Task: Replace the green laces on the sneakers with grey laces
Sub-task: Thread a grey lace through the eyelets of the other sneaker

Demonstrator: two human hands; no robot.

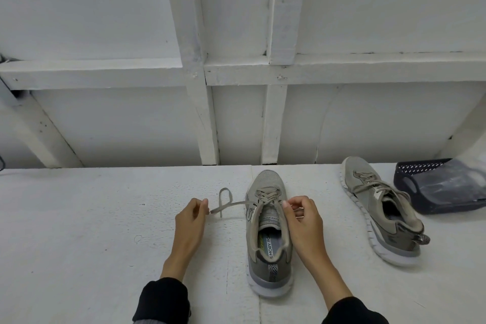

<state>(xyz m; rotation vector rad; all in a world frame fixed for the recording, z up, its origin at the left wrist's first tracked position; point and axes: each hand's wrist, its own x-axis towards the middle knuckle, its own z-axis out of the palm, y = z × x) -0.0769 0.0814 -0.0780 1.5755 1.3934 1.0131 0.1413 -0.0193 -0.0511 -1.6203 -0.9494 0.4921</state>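
Observation:
A grey-green sneaker (268,234) stands upright on the white table, toe pointing away from me. Its lace (231,205) is a dull grey-green and runs out to the left, with a loop lying on the table. My left hand (190,221) pinches that lace a little left of the shoe. My right hand (302,221) rests against the shoe's right side by the upper eyelets, fingers curled and pinching the other lace end. A second sneaker (381,213) lies tilted on its side at the right, laced with a similar lace.
A dark blue perforated basket (420,179) with a clear plastic bag in it stands at the far right. A white wall with wooden framing rises right behind the table's back edge. The white table (92,218) stretches to the left.

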